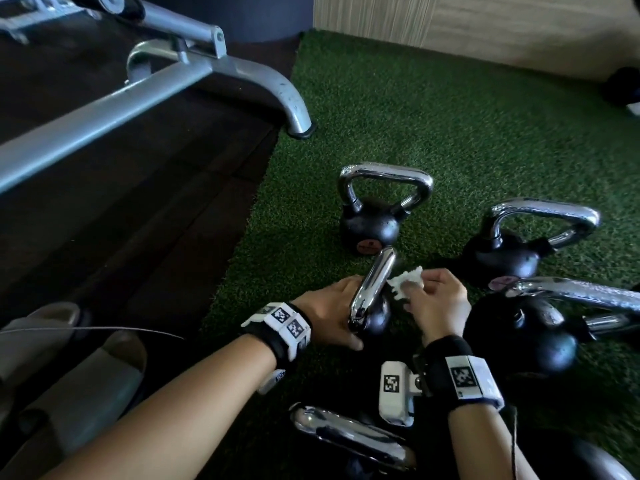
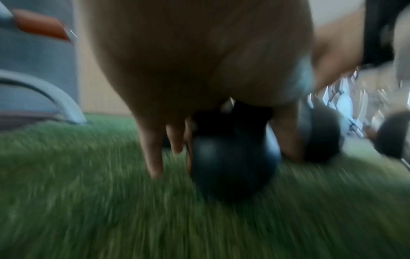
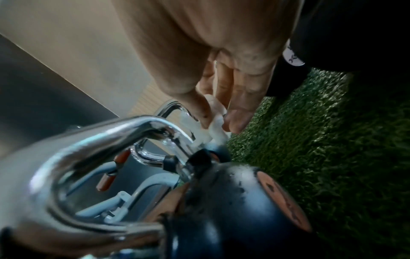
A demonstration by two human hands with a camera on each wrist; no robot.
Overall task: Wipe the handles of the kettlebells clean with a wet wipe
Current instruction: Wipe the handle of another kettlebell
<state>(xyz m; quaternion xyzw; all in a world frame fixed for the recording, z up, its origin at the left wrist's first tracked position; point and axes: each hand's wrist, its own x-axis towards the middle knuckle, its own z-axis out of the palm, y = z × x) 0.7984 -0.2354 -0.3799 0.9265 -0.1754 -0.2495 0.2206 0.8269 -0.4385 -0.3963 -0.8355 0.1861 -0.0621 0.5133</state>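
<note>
Left hand (image 1: pixel 329 308) grips kettlebell (image 1: pixel 372 296); right hand (image 1: pixel 438 303) pinches wipe (image 1: pixel 509 282), kettlebells crowding around.

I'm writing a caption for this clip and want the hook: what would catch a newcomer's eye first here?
The shiny chrome handle at centre, on a small black kettlebell that the left hand steadies while the right hand pinches a white wipe beside it. More kettlebells ring it on green turf, one upright just behind, and a grey bench frame crosses the upper left.
</note>
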